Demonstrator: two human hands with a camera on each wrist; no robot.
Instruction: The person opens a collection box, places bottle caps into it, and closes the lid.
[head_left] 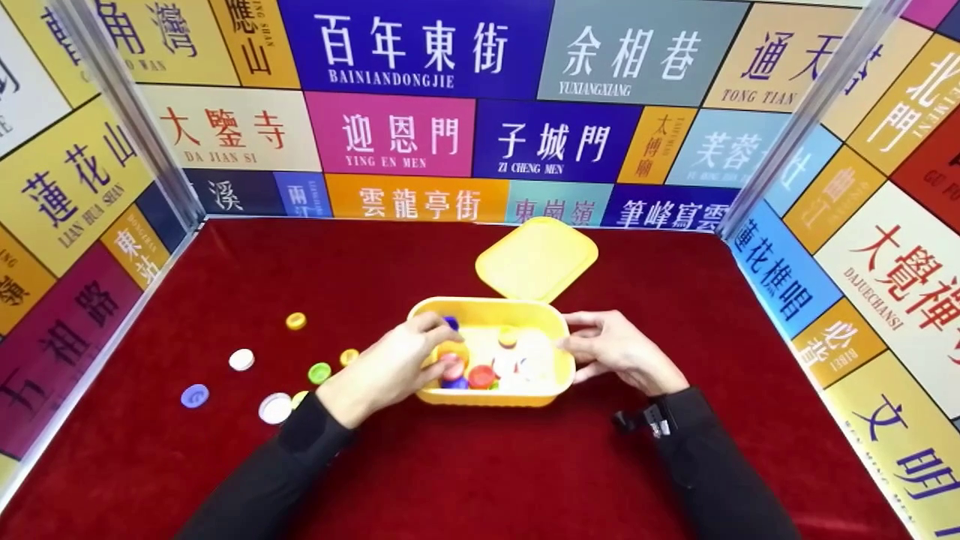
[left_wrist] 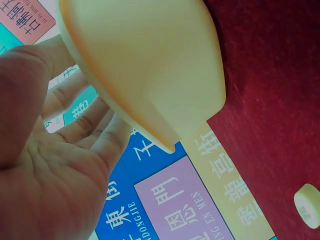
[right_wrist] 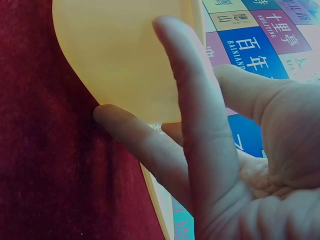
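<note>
A yellow plastic box (head_left: 495,400) stands lidless on the red cloth, with several coloured bottle caps inside. My left hand (head_left: 397,360) reaches over its left end, fingers apart and fingertips inside. Just by the thumb lies a blurred pinkish-red cap (head_left: 452,366), with an orange cap (head_left: 451,349) behind it. In the left wrist view the box wall (left_wrist: 160,65) hides those fingertips. Against the box's right end my right hand (head_left: 619,349) rests with fairly straight fingers; in the right wrist view its fingers (right_wrist: 202,100) lie along the outer wall.
Behind the box lies its yellow lid (head_left: 536,259). Left of the box, several loose caps are scattered on the cloth, among them a blue cap (head_left: 194,396), a white cap (head_left: 241,360) and a green cap (head_left: 319,373). Printed panels (head_left: 390,139) wall the back and sides.
</note>
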